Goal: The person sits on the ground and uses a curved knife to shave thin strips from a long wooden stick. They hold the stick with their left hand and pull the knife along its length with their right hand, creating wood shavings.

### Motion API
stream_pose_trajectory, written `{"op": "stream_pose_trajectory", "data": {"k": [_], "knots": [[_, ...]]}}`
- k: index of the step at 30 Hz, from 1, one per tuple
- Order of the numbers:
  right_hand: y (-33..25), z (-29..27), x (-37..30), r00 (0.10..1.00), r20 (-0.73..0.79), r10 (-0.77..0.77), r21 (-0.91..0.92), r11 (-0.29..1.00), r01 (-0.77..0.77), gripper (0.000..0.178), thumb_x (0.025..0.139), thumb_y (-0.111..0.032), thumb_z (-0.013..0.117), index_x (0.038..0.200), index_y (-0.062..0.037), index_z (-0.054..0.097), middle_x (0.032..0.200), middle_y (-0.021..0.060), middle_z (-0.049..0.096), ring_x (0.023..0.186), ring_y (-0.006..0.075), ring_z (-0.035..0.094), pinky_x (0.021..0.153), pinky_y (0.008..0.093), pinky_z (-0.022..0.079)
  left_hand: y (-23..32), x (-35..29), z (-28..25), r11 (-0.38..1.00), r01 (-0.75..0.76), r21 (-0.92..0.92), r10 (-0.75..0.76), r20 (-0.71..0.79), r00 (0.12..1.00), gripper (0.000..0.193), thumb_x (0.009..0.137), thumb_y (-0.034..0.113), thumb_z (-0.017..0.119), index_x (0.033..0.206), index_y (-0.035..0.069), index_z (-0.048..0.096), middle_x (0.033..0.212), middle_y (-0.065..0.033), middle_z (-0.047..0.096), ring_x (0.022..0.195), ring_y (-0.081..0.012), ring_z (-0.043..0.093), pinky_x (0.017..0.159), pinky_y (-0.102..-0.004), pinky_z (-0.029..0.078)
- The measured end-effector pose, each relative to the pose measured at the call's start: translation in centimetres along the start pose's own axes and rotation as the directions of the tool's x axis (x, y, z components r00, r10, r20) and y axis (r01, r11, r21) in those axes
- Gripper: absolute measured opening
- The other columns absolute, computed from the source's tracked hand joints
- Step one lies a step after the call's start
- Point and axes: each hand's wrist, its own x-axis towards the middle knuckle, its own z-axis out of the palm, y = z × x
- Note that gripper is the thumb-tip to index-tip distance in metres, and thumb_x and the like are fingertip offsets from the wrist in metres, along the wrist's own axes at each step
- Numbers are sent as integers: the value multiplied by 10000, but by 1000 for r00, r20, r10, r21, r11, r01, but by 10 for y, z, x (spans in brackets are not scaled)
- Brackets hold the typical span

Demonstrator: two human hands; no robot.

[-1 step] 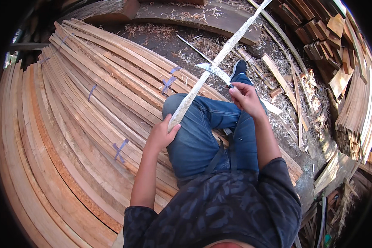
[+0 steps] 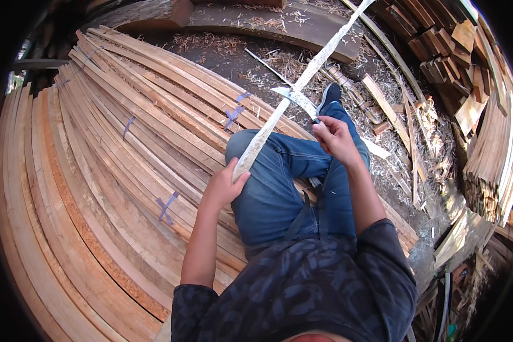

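Note:
A long, pale, rough-surfaced wooden strip (image 2: 266,128) slants from my left thigh away to the far right, past the top of the picture. My left hand (image 2: 225,183) is closed round its near end, thumb on top, against my left knee. In my right hand (image 2: 335,137) is a curved knife (image 2: 303,101), pinched by its short dark handle, most of which the fingers hide. Its bright blade crosses the strip beyond my knee, tip pointing left, and appears to touch the wood.
Long sawn planks (image 2: 97,165), some tied with purple strips (image 2: 166,208), lie under and left of me. Wood shavings and loose offcuts (image 2: 385,102) cover the ground ahead and right. Stacked boards (image 2: 496,154) stand at the right. A thick beam (image 2: 256,25) lies at the back.
My right hand and the knife's handle have shifted very slightly left and nearer to me. My left hand and the strip stay nearly in place.

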Motion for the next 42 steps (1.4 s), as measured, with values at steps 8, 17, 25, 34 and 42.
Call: {"op": "stream_pose_trajectory", "data": {"k": [8, 17, 25, 34, 42], "knots": [[21, 32, -5, 946, -218, -239, -192, 961, 199, 236, 938, -139, 636, 1097, 35, 645, 625, -13, 545, 500, 40, 463, 460, 223, 358, -1, -4, 2, 1000, -10, -9, 9, -44, 999, 416, 896, 296, 637, 1143, -26, 545, 859, -312, 640, 846, -487, 626, 706, -507, 499], [3, 24, -9, 897, 427, 116, 593, 713, -374, 212, 974, -251, 599, 980, -45, 547, 641, 9, 505, 432, 63, 442, 383, 214, 372, -9, -5, 5, 999, -27, -43, 25, -40, 999, 434, 903, 304, 633, 1158, -36, 548, 891, -311, 650, 872, -476, 636, 734, -492, 510], [7, 31, 6, 700, -525, -484, -459, 854, 246, 275, 929, -197, 669, 791, 9, 548, 529, 35, 489, 453, 111, 394, 445, 297, 337, -12, 4, 3, 1000, -13, -19, 13, 7, 1000, 554, 901, 316, 639, 1243, -103, 516, 921, -331, 647, 893, -473, 645, 755, -480, 520], [-7, 33, -33, 811, 509, 289, 5, 941, -339, 343, 986, -302, 588, 752, -92, 451, 526, -40, 411, 388, 43, 397, 346, 227, 318, -14, -1, 8, 1000, -28, -9, 28, -4, 1000, 555, 903, 323, 635, 1237, -105, 522, 892, -335, 645, 876, -477, 645, 748, -480, 522], [-10, 51, -24, 771, 518, 371, 109, 865, -490, 327, 1005, -289, 552, 764, -120, 410, 547, -43, 379, 378, 50, 340, 334, 221, 280, -10, -6, 3, 998, -51, -19, 50, -59, 997, 430, 902, 313, 636, 1129, -42, 549, 877, -330, 635, 858, -493, 621, 712, -499, 508]]}}
